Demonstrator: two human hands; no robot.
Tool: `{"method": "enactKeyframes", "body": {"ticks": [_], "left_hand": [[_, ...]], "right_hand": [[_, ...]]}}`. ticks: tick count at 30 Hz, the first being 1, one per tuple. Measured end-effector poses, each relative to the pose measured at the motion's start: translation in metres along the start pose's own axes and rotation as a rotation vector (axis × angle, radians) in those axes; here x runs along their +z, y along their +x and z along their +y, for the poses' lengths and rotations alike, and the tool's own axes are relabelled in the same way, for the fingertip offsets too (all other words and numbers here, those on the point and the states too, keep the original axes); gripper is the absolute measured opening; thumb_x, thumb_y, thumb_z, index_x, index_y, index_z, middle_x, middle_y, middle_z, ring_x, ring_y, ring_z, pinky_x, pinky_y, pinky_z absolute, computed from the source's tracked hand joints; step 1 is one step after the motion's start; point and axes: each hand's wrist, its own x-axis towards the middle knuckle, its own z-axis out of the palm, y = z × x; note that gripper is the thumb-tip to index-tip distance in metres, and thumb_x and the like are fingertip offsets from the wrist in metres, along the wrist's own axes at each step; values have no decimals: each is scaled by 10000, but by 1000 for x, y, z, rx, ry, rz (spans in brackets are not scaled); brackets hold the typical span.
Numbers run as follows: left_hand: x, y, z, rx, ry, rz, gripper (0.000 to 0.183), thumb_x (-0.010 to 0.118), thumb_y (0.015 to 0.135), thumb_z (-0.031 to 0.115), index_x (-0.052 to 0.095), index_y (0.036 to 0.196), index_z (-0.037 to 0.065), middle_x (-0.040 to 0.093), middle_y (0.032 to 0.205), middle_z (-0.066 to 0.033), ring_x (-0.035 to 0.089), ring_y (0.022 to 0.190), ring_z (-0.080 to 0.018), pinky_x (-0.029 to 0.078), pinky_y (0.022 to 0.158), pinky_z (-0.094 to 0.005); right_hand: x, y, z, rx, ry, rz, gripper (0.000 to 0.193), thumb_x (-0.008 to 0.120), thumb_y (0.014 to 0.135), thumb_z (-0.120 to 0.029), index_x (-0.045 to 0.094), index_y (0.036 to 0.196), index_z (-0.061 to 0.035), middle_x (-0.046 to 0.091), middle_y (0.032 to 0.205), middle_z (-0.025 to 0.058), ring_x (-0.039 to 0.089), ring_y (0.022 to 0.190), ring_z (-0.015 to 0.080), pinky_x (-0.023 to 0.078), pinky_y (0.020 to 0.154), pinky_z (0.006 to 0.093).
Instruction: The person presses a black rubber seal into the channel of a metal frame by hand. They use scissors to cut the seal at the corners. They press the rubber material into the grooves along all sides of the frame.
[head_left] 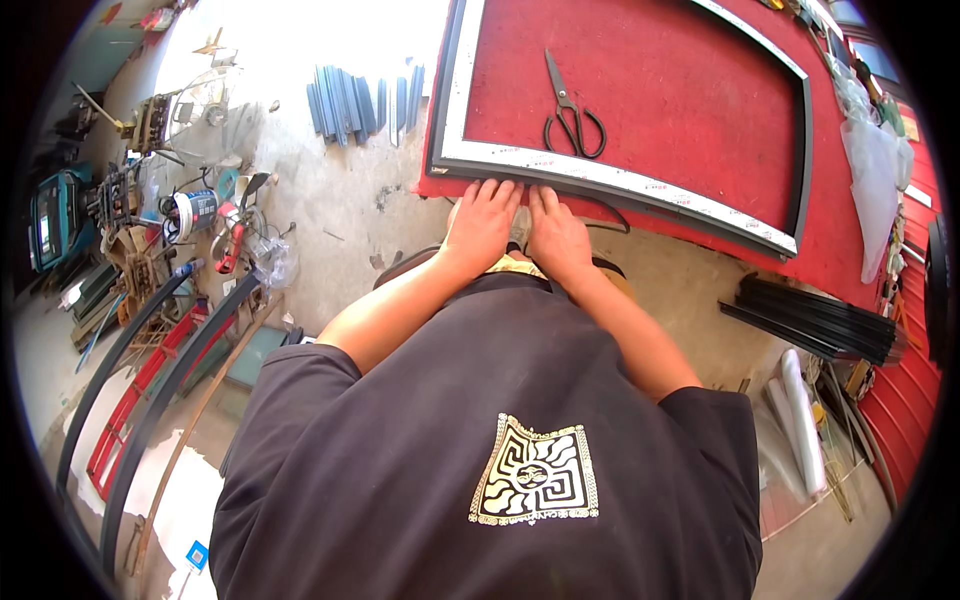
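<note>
A dark frame [800,150] with a white, printed film on its face lies on a red-covered table [660,60]. At its near edge, my left hand [482,222] has its fingers close together and their tips against the frame's side, towards the left corner. Right beside it, my right hand [558,235] presses its fingertips to the same edge. A thin black strip [622,216] curves out in a loop just right of my right hand. Both thumbs and whatever sits under the fingers are hidden. Inside the frame lie black-handled scissors [570,115], blades pointing away.
Dark short bars [345,104] lie on the floor at far left. Long curved dark profiles [150,420] and a red ladder-like piece [140,400] stand at left, near tools and a fan [200,110]. Black profiles [815,318] are stacked at right, with clear plastic [868,190] hanging beyond.
</note>
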Motion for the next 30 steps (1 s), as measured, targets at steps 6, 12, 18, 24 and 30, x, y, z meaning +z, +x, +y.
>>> {"method": "enactKeyframes", "body": {"ticks": [6,12,18,24,30], "left_hand": [[1,-1,-2,-7,-8,22,605,620,965,174,593,1548,13,613,1495,-110,547,1400,-292,401,1234,-481],[5,-8,-2,-97,-124,33,669,628,912,89,568,1573,3,591,1527,-170,525,1463,-346,401,1242,-509],[-2,-21,-18,-162,-4,-43,711,632,919,130,527,1615,27,565,1560,-129,496,1498,-314,375,1283,-510],[-6,-17,-14,-199,-7,-91,739,629,923,125,496,1645,44,557,1569,-119,489,1505,-306,374,1284,-496],[-6,-18,-13,-190,-7,-95,792,670,889,92,483,1656,40,533,1586,-154,464,1523,-339,396,1260,-492]], "right_hand": [[13,7,-3,-44,-1,23,568,645,943,-116,593,1494,11,622,1387,140,738,1005,307,657,802,429],[2,14,-2,-37,20,-106,985,977,687,-241,551,1541,3,609,1465,142,743,1106,318,650,888,445],[-4,7,3,-14,71,-68,782,800,819,-181,568,1544,0,621,1463,133,740,1063,318,650,868,446],[-4,-28,32,124,44,81,678,689,913,-101,558,1572,-7,604,1525,138,707,1126,336,634,912,461],[-10,-41,45,195,33,12,711,647,932,-50,506,1628,-34,544,1626,142,678,1230,357,608,1008,461]]}}
